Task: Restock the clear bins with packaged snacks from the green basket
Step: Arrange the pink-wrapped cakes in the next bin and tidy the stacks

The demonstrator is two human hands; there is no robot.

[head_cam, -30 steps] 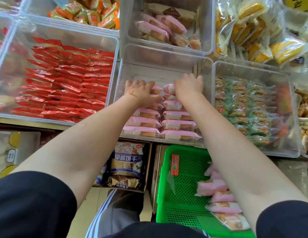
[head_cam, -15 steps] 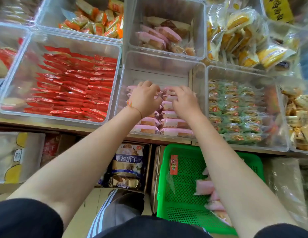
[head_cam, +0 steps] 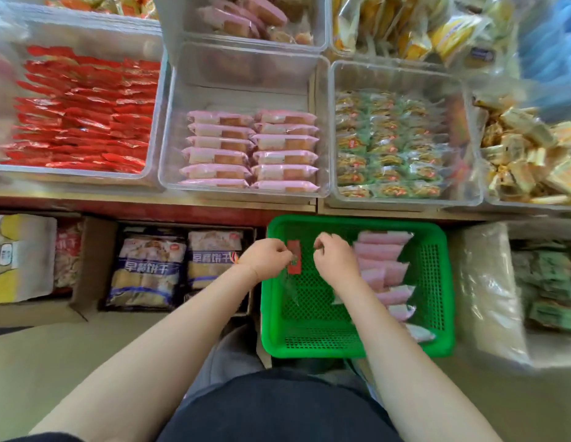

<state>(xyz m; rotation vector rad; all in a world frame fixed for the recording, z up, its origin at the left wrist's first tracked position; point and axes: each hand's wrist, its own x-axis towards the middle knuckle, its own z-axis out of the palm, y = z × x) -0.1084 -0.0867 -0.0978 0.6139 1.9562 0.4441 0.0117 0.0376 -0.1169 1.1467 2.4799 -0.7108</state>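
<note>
Seen from above, both hands hover over the green basket (head_cam: 437, 346) on the floor below the shelf. The pink snack packs (head_cam: 381, 250) lie stacked along the basket's right side, immediately right of the right hand (head_cam: 336, 258), which is clearly the nearer hand; the left hand (head_cam: 267, 256) sits at the basket's left rim, farther off. Each pack's long axis runs left to right, one end pointing toward the right hand. Both hands' fingers are loosely curled and seem to hold nothing. The half-filled clear bin (head_cam: 245, 74) of matching pink packs sits on the shelf directly above, its packs lying the same way.
</note>
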